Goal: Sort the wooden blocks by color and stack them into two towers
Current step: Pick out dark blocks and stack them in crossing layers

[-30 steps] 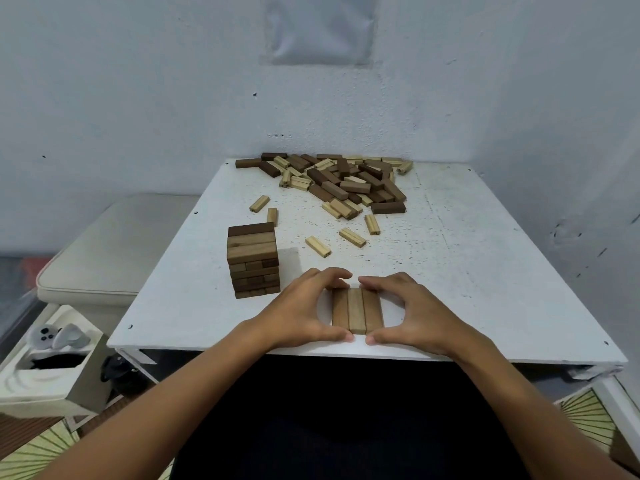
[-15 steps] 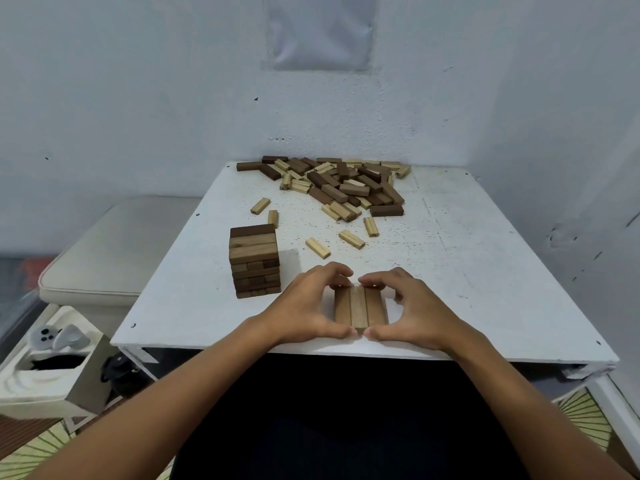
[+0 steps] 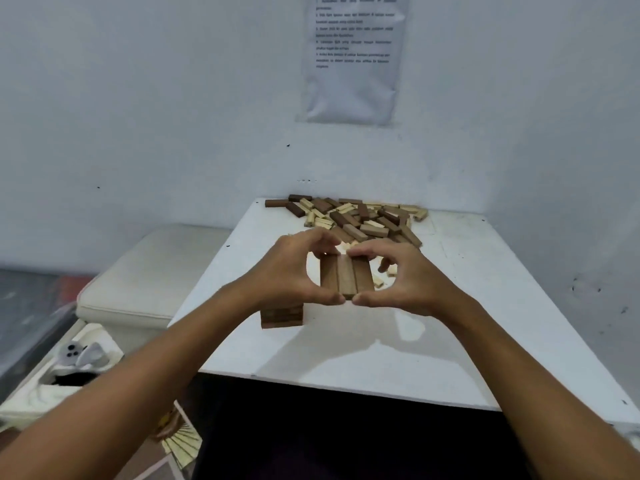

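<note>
Left hand [image 3: 287, 271] and right hand [image 3: 408, 278] both curl round a row of three brown blocks [image 3: 346, 277], held above the table [image 3: 485, 306] (wall notice [image 3: 353, 57] text too blurry to read).

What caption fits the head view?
Both hands, left hand and right hand, hold three brown blocks above the table.

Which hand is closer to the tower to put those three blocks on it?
Left. The left hand hangs right above the tower, while the right hand sits farther off. Both hold the three blocks, so probably they go together, left leading.
</note>
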The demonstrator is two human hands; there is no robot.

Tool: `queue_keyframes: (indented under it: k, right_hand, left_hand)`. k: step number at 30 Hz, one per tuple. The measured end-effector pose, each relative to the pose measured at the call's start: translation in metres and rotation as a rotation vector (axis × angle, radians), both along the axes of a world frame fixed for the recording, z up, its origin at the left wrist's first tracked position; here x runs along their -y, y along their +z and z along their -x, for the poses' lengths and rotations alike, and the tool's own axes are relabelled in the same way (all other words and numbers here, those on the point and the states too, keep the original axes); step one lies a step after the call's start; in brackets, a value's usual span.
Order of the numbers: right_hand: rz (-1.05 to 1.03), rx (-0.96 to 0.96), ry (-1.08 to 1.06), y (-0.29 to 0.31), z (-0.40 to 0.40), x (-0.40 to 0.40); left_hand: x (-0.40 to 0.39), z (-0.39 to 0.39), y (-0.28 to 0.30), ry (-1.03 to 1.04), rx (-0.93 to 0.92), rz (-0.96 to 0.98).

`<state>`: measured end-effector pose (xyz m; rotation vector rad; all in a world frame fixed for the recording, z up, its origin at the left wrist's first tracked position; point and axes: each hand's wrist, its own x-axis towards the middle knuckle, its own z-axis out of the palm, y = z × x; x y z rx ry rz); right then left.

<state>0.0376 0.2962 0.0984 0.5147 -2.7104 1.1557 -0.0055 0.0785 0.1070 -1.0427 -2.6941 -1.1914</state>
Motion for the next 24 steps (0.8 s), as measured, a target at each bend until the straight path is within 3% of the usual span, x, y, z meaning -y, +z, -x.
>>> queue_keyframes:
  k: [8, 24]
  right_hand:
    - [-0.012, 0.017, 0.082, 0.011, 0.051, 0.045]
    - [0.002, 0.140, 0.140, -0.021, 0.090, 0.074]
  left_hand:
    - [0.046, 0.026, 0.013, 0.079, 0.028, -0.042]
    - [0.072, 0.056, -0.021, 0.149, 0.150, 0.001]
